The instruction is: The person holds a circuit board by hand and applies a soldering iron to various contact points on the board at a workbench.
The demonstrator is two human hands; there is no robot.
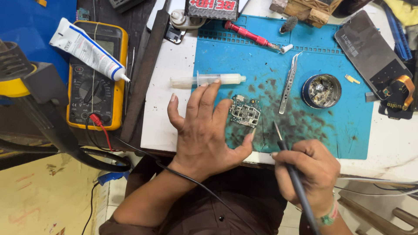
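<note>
The left hand (pixel 204 130) lies open, fingers spread flat on the blue mat (pixel 348 130) at the bench's (pixel 161 126) near edge, its fingertips touching the left side of the small circuit board (pixel 245 111). The right hand (pixel 311 167) is closed around a soldering iron (pixel 289 163), whose tip hovers just right of the board. Beyond the board lie a syringe (pixel 209 79), tweezers (pixel 289 82) and a round tin (pixel 321 90).

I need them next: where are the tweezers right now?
The tweezers lie on the blue mat, right of the circuit board, left of the round tin.
</note>
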